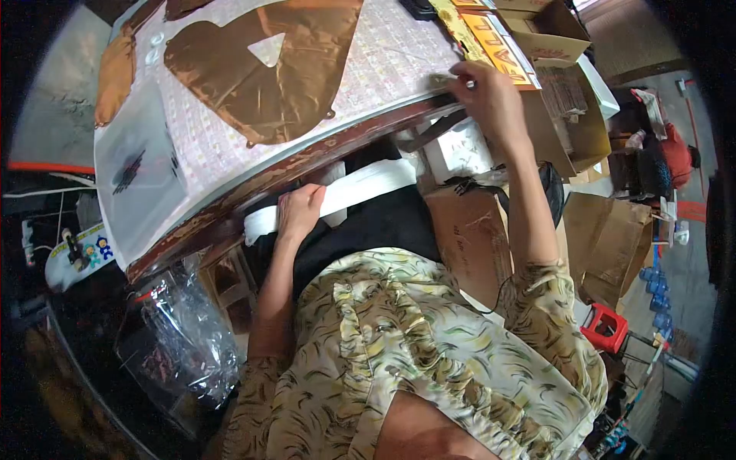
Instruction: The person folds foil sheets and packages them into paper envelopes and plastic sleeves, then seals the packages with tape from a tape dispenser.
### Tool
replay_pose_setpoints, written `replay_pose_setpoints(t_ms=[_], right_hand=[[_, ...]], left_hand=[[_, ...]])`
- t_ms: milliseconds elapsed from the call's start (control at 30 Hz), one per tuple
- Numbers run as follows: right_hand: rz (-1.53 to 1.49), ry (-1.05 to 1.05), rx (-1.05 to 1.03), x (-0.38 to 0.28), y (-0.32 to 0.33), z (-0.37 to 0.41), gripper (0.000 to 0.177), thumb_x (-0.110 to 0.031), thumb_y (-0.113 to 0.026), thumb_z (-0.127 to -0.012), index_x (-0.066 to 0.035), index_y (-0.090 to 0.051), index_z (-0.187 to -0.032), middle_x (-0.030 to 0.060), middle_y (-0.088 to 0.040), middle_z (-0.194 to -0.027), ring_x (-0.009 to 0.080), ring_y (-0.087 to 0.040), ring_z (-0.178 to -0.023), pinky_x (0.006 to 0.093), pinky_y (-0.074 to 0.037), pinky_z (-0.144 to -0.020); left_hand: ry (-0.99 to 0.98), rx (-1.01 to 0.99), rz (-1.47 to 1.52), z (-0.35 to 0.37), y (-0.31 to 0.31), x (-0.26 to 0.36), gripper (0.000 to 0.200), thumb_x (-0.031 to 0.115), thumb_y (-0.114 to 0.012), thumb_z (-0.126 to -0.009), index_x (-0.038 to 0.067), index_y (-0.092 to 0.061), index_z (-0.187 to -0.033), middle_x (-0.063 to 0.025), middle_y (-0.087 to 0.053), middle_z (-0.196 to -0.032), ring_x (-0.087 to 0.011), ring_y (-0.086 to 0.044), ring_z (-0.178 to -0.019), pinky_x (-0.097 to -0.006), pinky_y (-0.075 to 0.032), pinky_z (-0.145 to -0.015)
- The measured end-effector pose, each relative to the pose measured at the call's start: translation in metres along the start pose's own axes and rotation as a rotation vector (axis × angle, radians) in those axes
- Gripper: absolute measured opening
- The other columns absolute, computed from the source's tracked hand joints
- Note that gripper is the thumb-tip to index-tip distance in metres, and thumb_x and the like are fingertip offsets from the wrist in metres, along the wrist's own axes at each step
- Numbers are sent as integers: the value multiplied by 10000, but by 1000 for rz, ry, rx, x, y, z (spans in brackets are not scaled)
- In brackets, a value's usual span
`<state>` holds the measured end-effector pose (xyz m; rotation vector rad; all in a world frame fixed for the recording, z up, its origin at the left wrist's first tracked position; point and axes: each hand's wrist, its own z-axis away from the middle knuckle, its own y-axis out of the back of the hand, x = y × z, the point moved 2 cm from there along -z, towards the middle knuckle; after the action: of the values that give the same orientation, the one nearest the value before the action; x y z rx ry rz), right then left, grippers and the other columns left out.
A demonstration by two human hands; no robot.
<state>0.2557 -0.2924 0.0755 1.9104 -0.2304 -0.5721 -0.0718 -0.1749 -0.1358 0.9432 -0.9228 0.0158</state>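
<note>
My left hand point(301, 212) is closed around a long white folded strip point(368, 186) that lies across my lap, below the table edge. My right hand point(491, 98) is raised at the table's front edge, fingers pinched together. Something small and pale shows at its fingertips, too small to name. A flat copper-coloured foil balloon point(230, 65) with a triangular opening lies on the patterned tabletop point(391, 65). Beside my right hand are orange printed packets point(497, 42) with large letters.
Cardboard boxes point(563, 115) stand to the right of the table. A clear plastic bag point(188, 337) hangs at lower left. Translucent plastic sheeting point(138, 180) covers the table's left corner. A red stool point(606, 328) and a person in red point(678, 157) are farther right.
</note>
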Motion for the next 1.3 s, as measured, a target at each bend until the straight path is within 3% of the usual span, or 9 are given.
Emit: replay_pose_setpoints(t_ms=[233, 467, 667, 700, 833, 900, 1000, 1133, 1300], right_hand=[[32, -30, -146, -5, -17, -23, 196, -181, -739, -879, -44, -765, -1017, 148, -760, -917, 305, -733, -859, 395, -553, -768], [-300, 123, -44, -7, -11, 3, 155, -99, -731, -929, 15, -704, -1031, 101, -717, -891, 155, -647, -785, 293, -512, -765], [-632, -355, -122, 13, -12, 85, 176, -129, -732, -971, 45, -710, -983, 28, -700, -868, 63, -587, -793, 234, -481, -695], [-535, -447, -250, 28, -26, 94, 217, -70, -725, -945, 42, -699, -1129, 98, -736, -944, 131, -661, -826, 264, -530, -750], [393, 70, -387, 84, -105, 139, 593, -37, -738, -827, -42, -589, -1401, 234, -616, -1371, 362, -651, -1197, 440, -544, -989], [-106, -25, -311, 80, -126, 144, 481, -130, -732, -867, -71, -646, -1336, 228, -644, -1326, 381, -653, -1149, 434, -527, -989], [-196, 15, -260, 27, -121, 128, 306, -86, -718, -870, -59, -721, -1175, 189, -727, -1080, 384, -675, -1036, 448, -539, -881], [-177, 130, -143, -8, -132, 109, 246, -27, -668, -873, -62, -724, -1109, 185, -689, -972, 399, -651, -924, 478, -531, -825], [-220, 223, -198, -27, -153, 103, 370, 51, -672, -805, -55, -718, -1156, 186, -697, -1025, 400, -642, -986, 463, -531, -862]], left_hand=[[29, 1, 68, -1, -5, -8, 357, 386, -635, -983, 85, -744, -1142, -159, -756, -1082, -335, -726, -1017, -417, -550, -853], [90, 60, 219, 0, -2, -5, 341, 374, -703, -940, 94, -787, -1117, -105, -773, -1124, -239, -726, -1074, -353, -545, -919], [45, 148, 312, 0, -3, -2, 258, 274, -720, -934, 83, -795, -1091, -95, -780, -1103, -201, -731, -1043, -309, -543, -896], [52, 148, 311, 2, -2, -1, 258, 274, -720, -934, 83, -795, -1091, -95, -780, -1103, -201, -731, -1043, -309, -543, -896], [22, 155, 347, 3, 2, 4, 227, 237, -720, -932, 68, -791, -1064, -87, -787, -1056, -188, -727, -982, -304, -539, -885], [24, 128, 358, 4, 0, 3, 221, 235, -723, -928, 67, -790, -1054, -83, -788, -1039, -185, -721, -965, -305, -537, -884], [-96, 243, 150, 6, -2, 12, 240, 309, -745, -902, 98, -801, -1001, -76, -767, -920, -223, -691, -924, -364, -534, -868], [-17, 268, 60, -3, -14, 16, 255, 386, -762, -825, 143, -818, -882, -55, -736, -866, -288, -650, -977, -446, -478, -893], [-44, 309, 70, -4, -17, 19, 184, 334, -776, -820, 170, -816, -892, -38, -731, -893, -273, -654, -965, -412, -500, -901]])
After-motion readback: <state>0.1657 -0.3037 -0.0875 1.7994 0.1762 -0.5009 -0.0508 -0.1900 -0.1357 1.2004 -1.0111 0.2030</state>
